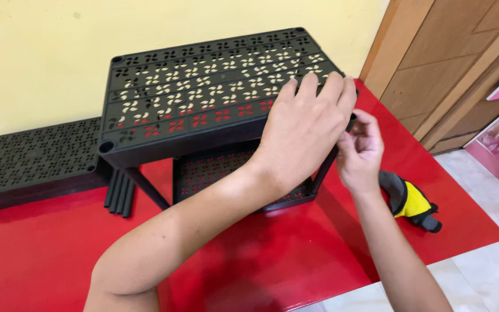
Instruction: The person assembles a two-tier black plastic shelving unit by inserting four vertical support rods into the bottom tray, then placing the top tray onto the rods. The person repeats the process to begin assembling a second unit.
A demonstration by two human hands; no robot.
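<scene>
**Hands at the corner of a black shelf panel**

The left hand (304, 130) lies flat on the top perforated shelf panel (203, 86), fingers spread, grip open. The right hand (360, 150) pinches a black leg post (326, 164) at the panel's near-right corner. A lower panel (215, 173) sits beneath on the red desk (272, 254); 1 spare panel (30, 159) and loose posts (119, 193) lie left.
</scene>
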